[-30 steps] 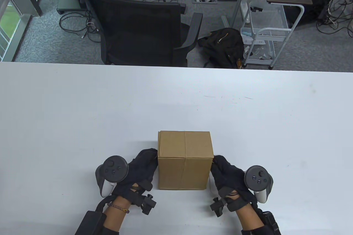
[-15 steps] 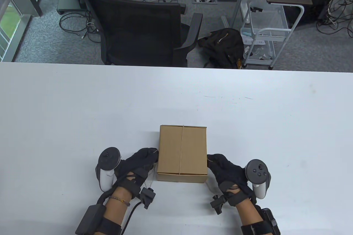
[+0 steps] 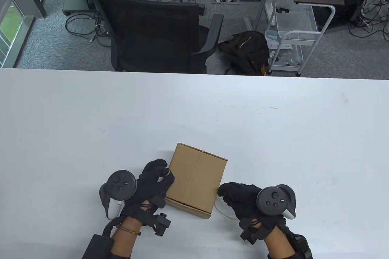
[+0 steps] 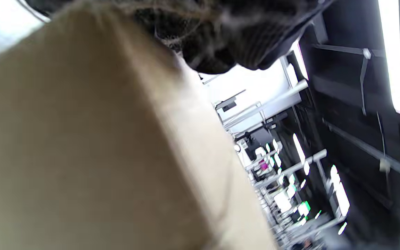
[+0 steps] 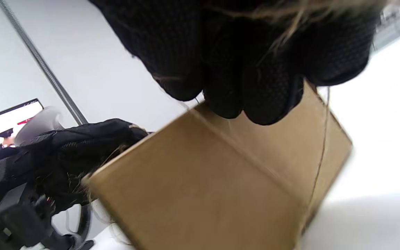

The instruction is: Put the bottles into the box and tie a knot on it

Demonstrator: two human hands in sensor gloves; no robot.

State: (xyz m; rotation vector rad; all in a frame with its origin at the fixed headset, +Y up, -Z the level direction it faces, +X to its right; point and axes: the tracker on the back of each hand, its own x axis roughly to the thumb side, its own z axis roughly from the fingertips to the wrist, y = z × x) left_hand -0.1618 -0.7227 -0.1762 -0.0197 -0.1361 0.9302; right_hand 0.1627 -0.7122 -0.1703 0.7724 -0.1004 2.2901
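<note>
At the near edge of the table [image 3: 91,113], the left hand [image 3: 149,186] sits at about seven o'clock from the box [image 3: 196,180], its fingers curled against the box's left side and holding it; the left wrist view, blurred, shows gloved fingertips [image 4: 221,52] at the cardboard edge. The right hand [image 3: 243,199] lies at about four o'clock from the box, fingers curled at its near right corner, where they pinch the string [image 3: 223,212]; a loose loop of it lies on the table just beside that hand. The closed cardboard box stands between the two hands, turned askew, with the thin string running over its top along the middle seam. The bottles cannot be seen. Beyond the table's far edge, around twelve o'clock, stands a black office chair [image 3: 152,34], and towards two o'clock a white wire cart [image 3: 291,37].
</note>
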